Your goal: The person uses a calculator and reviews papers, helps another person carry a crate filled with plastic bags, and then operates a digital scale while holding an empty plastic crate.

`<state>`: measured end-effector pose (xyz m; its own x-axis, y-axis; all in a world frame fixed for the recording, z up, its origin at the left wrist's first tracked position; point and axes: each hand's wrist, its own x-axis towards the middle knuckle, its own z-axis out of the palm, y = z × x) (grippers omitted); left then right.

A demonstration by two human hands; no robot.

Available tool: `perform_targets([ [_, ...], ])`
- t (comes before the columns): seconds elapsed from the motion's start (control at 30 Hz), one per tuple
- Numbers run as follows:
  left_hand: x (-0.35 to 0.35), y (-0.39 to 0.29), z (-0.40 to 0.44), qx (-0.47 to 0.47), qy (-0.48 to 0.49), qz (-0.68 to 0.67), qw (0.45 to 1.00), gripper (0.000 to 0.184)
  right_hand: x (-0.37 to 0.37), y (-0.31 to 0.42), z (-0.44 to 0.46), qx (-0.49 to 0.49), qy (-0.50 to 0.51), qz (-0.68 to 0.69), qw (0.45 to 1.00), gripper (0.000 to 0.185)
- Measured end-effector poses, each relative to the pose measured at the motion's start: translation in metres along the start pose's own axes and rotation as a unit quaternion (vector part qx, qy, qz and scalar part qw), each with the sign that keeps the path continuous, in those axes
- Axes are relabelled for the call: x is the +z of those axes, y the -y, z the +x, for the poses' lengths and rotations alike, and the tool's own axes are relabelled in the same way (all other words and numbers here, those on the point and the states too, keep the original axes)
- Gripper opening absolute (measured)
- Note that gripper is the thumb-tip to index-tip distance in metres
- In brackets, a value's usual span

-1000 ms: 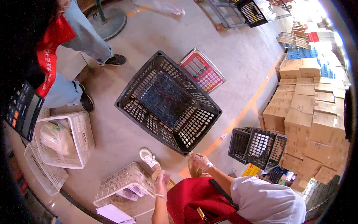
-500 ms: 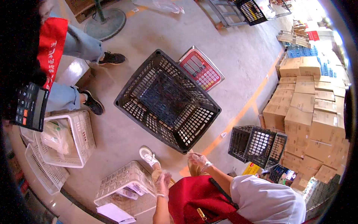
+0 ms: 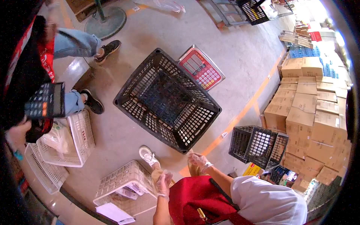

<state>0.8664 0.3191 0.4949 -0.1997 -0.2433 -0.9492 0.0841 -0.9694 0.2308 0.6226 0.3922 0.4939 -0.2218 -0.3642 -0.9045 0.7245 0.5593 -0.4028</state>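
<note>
A large black plastic crate [image 3: 167,103] with slotted sides sits on the floor in front of me, its inside facing up. It is beside or partly over a red-faced electronic scale [image 3: 201,68]. My right hand [image 3: 199,161], in a clear plastic glove, is just below the crate's near corner, fingers loosely apart; touching cannot be made out. My left hand [image 3: 163,183], also gloved, hovers by my leg with its fingers apart and nothing visible in it. Near it lies a white crate [image 3: 125,183] on its side, with purple-and-white packages [image 3: 129,192] inside.
A co-worker at left holds a black calculator [image 3: 47,101]. White crates [image 3: 80,138] stand by that person's feet. Stacked cartons [image 3: 303,108] and black crates [image 3: 258,146] line the right. A pole base [image 3: 105,23] and a cart [image 3: 228,13] are at the back.
The co-worker at left has shifted; the calculator has moved right and upward, and a hand now shows beneath it. The far shoe has turned. My hands and the black crate have hardly moved.
</note>
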Motion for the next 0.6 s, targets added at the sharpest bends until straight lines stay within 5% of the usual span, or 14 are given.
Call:
perform_targets([
  [0.4, 0.004, -0.003, -0.004, 0.011, -0.005, -0.017, 1.000, 0.034, -0.001, 0.000, -0.003, -0.012, 0.022, 0.008, 1.000, 0.038],
  [0.53, 0.023, -0.021, -0.028, 0.001, -0.014, -0.012, 1.000, 0.030, -0.040, -0.069, 0.039, -0.027, 0.062, 0.034, 0.997, 0.038],
  [0.6, 0.036, -0.030, -0.040, 0.000, -0.036, 0.013, 0.999, 0.024, -0.008, -0.024, 0.006, -0.002, 0.041, 0.047, 0.998, 0.037],
])
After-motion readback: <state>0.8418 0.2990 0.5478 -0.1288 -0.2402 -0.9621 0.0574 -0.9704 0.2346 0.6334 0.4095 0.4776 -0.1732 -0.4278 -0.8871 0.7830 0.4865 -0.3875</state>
